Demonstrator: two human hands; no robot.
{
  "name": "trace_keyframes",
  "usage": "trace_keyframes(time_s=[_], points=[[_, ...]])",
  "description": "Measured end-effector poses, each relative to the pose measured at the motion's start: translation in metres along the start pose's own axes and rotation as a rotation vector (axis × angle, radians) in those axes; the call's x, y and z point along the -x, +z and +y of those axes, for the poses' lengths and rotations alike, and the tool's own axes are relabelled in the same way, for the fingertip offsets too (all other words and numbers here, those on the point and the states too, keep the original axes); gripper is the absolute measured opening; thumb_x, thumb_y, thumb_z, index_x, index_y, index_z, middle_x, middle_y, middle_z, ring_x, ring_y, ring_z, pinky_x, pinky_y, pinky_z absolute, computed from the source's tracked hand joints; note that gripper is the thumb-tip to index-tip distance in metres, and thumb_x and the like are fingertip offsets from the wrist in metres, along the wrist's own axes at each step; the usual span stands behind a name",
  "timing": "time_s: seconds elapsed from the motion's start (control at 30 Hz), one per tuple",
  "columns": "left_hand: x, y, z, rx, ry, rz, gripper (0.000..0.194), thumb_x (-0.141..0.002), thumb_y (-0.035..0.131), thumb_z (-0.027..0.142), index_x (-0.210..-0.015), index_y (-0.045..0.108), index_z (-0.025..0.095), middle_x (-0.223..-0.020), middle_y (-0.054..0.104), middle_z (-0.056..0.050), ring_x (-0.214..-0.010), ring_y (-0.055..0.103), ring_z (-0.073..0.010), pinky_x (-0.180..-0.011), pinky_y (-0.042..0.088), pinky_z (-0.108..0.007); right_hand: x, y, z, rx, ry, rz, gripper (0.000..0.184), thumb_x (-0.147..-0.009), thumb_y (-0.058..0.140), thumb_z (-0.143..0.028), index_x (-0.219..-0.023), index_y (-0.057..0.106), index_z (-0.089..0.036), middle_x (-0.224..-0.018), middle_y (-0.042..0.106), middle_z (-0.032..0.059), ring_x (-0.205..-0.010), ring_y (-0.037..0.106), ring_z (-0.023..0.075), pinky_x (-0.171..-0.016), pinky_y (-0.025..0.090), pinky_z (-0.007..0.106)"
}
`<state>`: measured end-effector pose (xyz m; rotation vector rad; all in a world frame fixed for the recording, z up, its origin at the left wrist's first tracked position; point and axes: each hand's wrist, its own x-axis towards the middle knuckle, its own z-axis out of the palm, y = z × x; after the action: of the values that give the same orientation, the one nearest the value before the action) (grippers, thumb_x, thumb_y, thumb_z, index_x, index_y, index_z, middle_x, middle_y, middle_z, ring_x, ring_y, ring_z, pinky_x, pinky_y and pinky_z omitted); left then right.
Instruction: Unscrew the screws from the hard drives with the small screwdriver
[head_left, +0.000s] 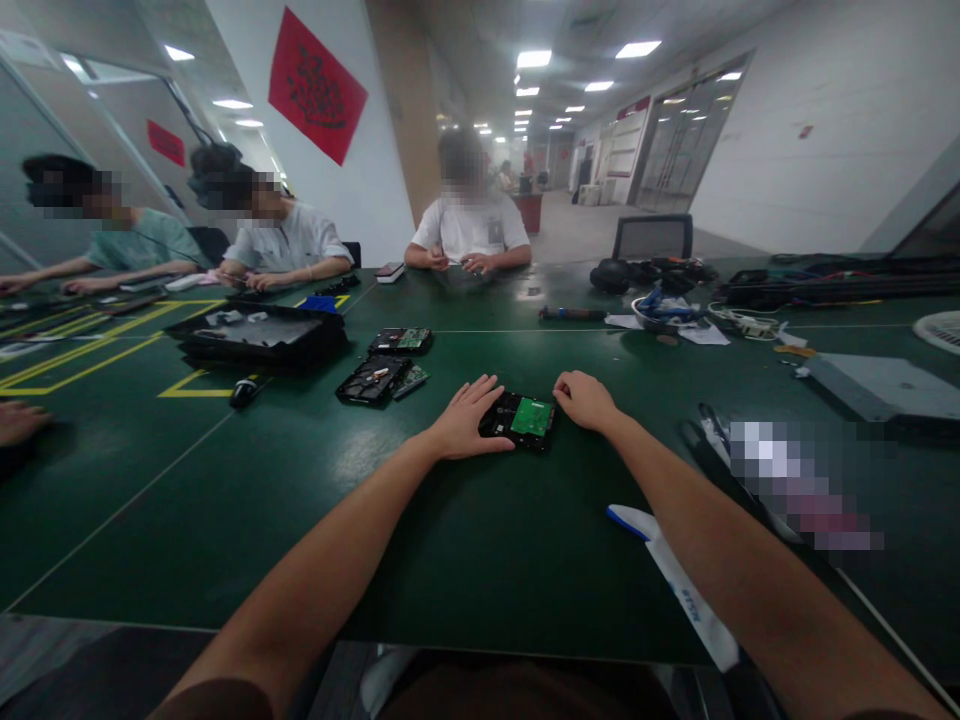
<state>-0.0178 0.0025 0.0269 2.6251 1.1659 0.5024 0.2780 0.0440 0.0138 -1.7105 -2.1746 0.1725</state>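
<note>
A hard drive [532, 415] lies on the green table in front of me, its green circuit board facing up. My left hand [472, 418] grips the drive's left end, with the thumb along the near edge and the fingers stretched towards the far edge. Just off the drive's right end is my right hand [585, 400], its fingers curled in and thumb pressed to the index finger. Whatever might be inside that pinch is hidden. Farther left lie another hard drive [401, 341], a black drive casing [373, 380] with small pieces on it, and a loose circuit board [411, 381].
A black tray [262, 335] stands left, near a computer mouse [244, 392]. Cables [664, 305], a screwdriver-like tool [572, 313] and a grey metal box [877, 385] lie right. A white-and-blue strip [690, 590] passes under my right forearm. Several people sit across the table and at left.
</note>
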Motion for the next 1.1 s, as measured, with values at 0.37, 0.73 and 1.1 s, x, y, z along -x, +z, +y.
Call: trace_keyframes(time_s=[0.37,0.73,1.1], points=[[0.005,0.017,0.017,-0.062,-0.129,0.092,0.107,-0.068,0.065,0.087,-0.150,0.045,0.020,-0.140,0.050,-0.018,-0.132,0.046,-0.0397,-0.114,0.041,-0.056,0.005,-0.013,-0.013,-0.170,-0.239,0.039,0.012,-0.096,0.063,-0.030,-0.096,0.072,-0.020,-0.096,0.068,0.0046,-0.089,0.062,0.0188,-0.082,0.046,0.032],[0.006,0.018,0.019,-0.065,-0.126,0.092,0.107,-0.069,0.063,0.089,-0.148,0.047,0.018,-0.137,0.048,-0.018,-0.130,0.045,-0.0382,-0.114,0.042,-0.054,0.009,-0.011,-0.024,-0.064,-0.323,0.039,0.011,-0.094,0.066,-0.026,-0.094,0.075,-0.020,-0.098,0.063,0.0074,-0.086,0.060,0.0192,-0.084,0.048,0.032],[0.006,0.020,0.018,-0.032,-0.151,0.093,0.107,-0.068,0.065,0.088,-0.149,0.046,0.020,-0.136,0.046,-0.018,-0.131,0.044,-0.0388,-0.114,0.041,-0.056,0.011,-0.012,-0.027,-0.053,-0.317,0.037,0.014,-0.094,0.065,-0.027,-0.095,0.077,-0.020,-0.100,0.062,0.0081,-0.087,0.060,0.0195,-0.083,0.048,0.032]])
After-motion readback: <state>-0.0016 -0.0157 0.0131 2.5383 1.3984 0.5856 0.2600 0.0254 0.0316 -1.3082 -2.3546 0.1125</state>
